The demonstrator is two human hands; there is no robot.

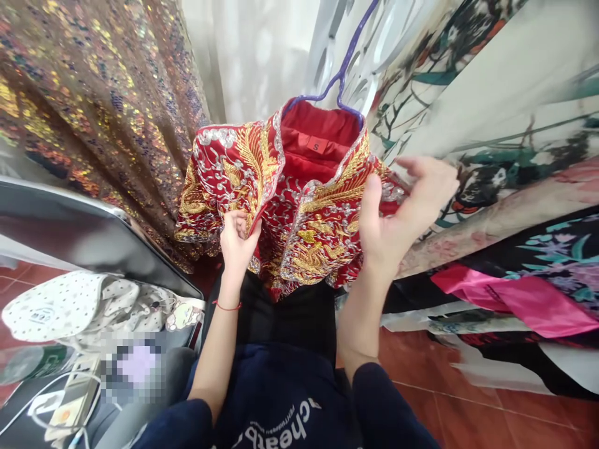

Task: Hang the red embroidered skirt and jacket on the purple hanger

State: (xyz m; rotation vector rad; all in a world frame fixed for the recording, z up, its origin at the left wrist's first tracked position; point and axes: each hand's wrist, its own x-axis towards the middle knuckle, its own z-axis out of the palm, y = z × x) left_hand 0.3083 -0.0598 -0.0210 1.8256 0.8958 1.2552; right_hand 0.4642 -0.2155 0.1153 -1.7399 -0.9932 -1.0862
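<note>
A red jacket (322, 231) with gold and silver embroidery hangs in front of me on a purple hanger (344, 72). Its front is parted, and a red size label (316, 144) marked S shows inside the collar. My left hand (239, 240) pinches the front edge of the jacket on the left side. My right hand (402, 212) is raised at the shoulder and sleeve on the right, thumb and fingers apart, with nothing visible in its grasp. Whether it touches the cloth I cannot tell.
Sequinned fabric (107, 112) hangs at the left, and floral garments (491, 143) hang at the right with a pink cloth (519, 302). At lower left lie a dotted cloth (121, 305), a plastic bottle (32, 363) and a white cable (96, 377). Red tiles (435, 380) cover the floor.
</note>
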